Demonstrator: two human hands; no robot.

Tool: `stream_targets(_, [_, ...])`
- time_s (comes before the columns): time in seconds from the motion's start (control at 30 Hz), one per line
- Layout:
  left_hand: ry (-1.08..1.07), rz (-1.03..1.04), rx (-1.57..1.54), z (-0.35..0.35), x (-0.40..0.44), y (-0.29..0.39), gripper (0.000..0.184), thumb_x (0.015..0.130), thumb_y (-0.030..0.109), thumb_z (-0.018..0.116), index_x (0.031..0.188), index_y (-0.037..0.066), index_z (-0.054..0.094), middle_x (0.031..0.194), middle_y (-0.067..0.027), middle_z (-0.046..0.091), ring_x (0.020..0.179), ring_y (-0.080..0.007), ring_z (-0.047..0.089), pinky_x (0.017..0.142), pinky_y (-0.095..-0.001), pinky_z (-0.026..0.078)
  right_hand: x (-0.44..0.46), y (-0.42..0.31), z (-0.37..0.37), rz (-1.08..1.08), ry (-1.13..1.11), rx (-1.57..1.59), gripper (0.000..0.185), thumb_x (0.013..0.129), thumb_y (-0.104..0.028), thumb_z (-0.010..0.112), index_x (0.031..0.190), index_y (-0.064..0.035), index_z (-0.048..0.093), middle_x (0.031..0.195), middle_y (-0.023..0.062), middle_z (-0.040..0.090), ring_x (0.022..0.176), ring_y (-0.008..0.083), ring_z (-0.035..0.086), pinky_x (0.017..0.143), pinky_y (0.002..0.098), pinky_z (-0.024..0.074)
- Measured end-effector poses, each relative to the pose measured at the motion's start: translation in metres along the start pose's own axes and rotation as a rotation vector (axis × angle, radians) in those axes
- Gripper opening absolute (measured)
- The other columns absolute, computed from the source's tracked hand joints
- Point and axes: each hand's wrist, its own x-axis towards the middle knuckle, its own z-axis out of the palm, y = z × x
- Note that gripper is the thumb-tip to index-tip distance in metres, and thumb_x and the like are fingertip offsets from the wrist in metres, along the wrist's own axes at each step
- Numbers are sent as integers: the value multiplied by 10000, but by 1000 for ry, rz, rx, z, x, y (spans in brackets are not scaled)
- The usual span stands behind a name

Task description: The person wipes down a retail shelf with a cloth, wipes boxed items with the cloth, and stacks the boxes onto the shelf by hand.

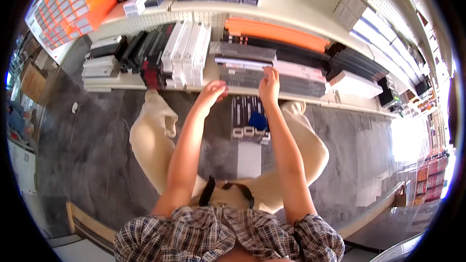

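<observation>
My left hand point(213, 92) hovers in front of the lower shelf, its fingers loosely bent and apart, with nothing visible in it. My right hand point(269, 86) is at the right end of a flat box with a pale edge point(242, 62), on top of grey long boxes point(252, 80). Its fingers are curled together; whether they grip the box is hard to tell. Below the hands, black-and-white narrow boxes point(238, 114) lie on the floor between my knees, with a blue item point(257, 121) on them.
White boxes point(187, 51) and dark boxes point(133, 53) stand to the left on the lower shelf point(208, 75). Orange long boxes point(276, 34) lie behind the stack. A white panel point(249, 159) is on the floor. An orange display point(73, 7) is at upper left.
</observation>
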Motion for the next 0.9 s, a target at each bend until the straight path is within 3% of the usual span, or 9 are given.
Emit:
stream_targets(0.13, [335,-98,143,9,25,-100,417,760,114,565,1153,-10,501,953,-118,611,903,-199,584,776,-286,434,-106,44,-18,433,-67,-134,289,749,64,466,993,-33,585,1016,155,554,909,329,541,790,379,445])
stream_targets(0.2, [478,-81,358,22,23,-140,449,722,89,539,1149,-43,498,965,-176,611,924,-256,583,806,-318,438,-146,87,-11,387,-106,-297,289,712,6,499,972,-57,610,980,167,582,906,343,545,831,394,439])
stream_targets(0.33, [434,-206,646,26,22,-217,539,712,207,615,1178,-24,473,1084,-278,565,1046,-393,540,877,-414,436,-168,103,-3,253,-198,-371,324,719,-114,607,1041,-74,593,1055,171,575,1023,351,504,913,433,395])
stream_targets(0.5, [323,-315,600,35,21,-232,714,720,333,666,1258,-47,390,1168,-288,524,1099,-379,521,915,-398,423,-171,81,0,95,-385,-509,475,736,-227,684,1176,-108,550,1273,151,465,1176,369,407,970,454,358])
stream_targets(0.63, [230,-369,673,39,39,-228,844,708,398,704,1293,-80,329,1184,-286,518,1108,-356,527,922,-372,430,-179,89,-5,148,-442,-574,419,727,-169,679,1127,-106,573,1135,125,527,1051,345,491,870,429,437])
stream_targets(0.7, [206,-380,628,41,49,-239,848,687,417,722,1262,-82,350,1162,-280,532,1087,-346,542,896,-368,449,-183,94,-7,213,-403,-598,353,734,-131,663,1076,-91,588,1047,126,540,968,335,525,808,417,458])
stream_targets(0.77, [165,-395,596,36,71,-271,838,655,435,745,1211,-75,382,1139,-280,542,1070,-340,553,878,-370,461,-185,109,-6,352,-168,-455,314,743,-122,648,1044,-64,586,1012,154,542,919,348,532,789,430,447])
stream_targets(0.8, [174,-453,570,47,62,-239,825,633,440,762,1168,-72,398,1127,-278,548,1056,-344,560,871,-374,466,-181,101,-11,425,-26,-428,272,748,-111,638,1000,-27,579,968,171,550,897,364,539,797,421,447])
stream_targets(0.9, [222,-477,695,44,73,-251,854,613,424,782,1178,-78,384,1109,-273,559,1015,-345,581,853,-371,477,-183,122,-21,535,88,-500,267,750,-120,639,986,-10,577,990,177,556,923,362,541,810,413,448])
